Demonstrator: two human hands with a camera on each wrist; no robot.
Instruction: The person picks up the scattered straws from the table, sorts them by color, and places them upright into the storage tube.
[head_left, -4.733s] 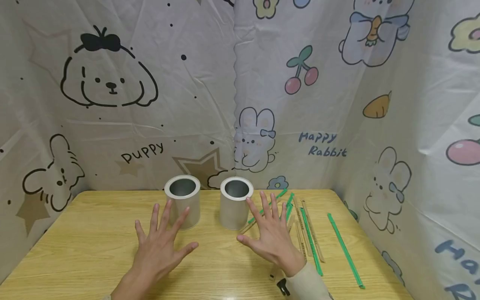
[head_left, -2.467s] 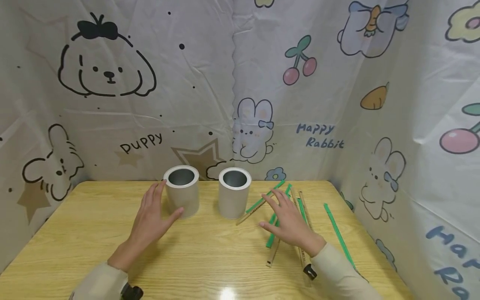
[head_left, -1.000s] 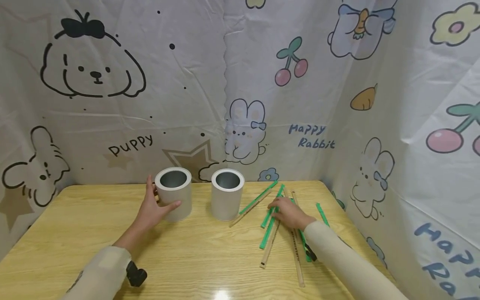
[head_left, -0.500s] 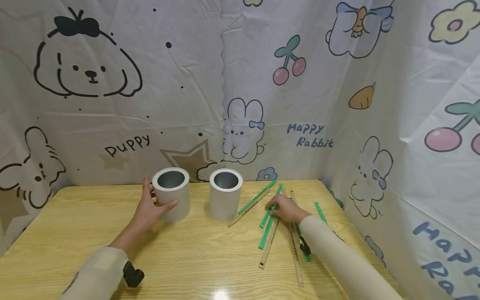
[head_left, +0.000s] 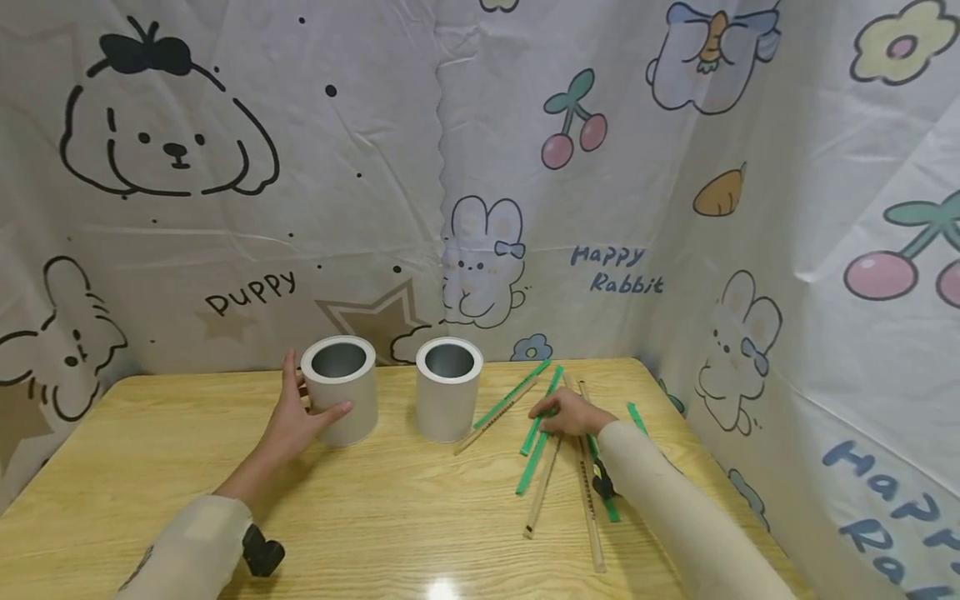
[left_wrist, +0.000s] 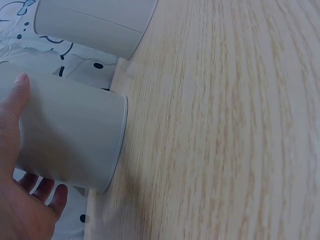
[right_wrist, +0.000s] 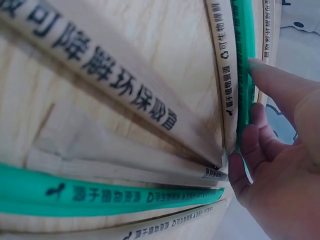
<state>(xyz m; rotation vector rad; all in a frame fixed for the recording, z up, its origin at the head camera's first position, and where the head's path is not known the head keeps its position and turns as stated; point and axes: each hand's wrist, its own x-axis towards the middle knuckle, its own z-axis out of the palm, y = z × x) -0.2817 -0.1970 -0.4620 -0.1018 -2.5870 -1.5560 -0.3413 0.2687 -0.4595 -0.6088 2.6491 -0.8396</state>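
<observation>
Two whitish round canisters with open tops stand upright at the back of the table. My left hand [head_left: 292, 419] grips the left canister [head_left: 362, 404], thumb across its front and fingers round its far side. Just right of it, the other canister [head_left: 447, 408] stands apart. My right hand [head_left: 576, 414] is low over a loose pile of paper-wrapped straws, green and brown. In the right wrist view its thumb and fingers pinch a green-wrapped straw [right_wrist: 244, 30], beside a brown-wrapped straw [right_wrist: 222, 45]. The palm and sleeve hide part of the pile in the head view.
A green straw and a brown straw [head_left: 498, 414] lie slanted beside the right canister. Another green straw [head_left: 637, 417] lies further right, partly behind my right sleeve. Patterned curtains [head_left: 375, 167] rise behind the wooden table [head_left: 397, 517] and at its sides.
Earlier both hands were spread above the table. The left has come round the left canister; the right has lowered onto the straws and closed its fingers. In the last half second little has moved.
</observation>
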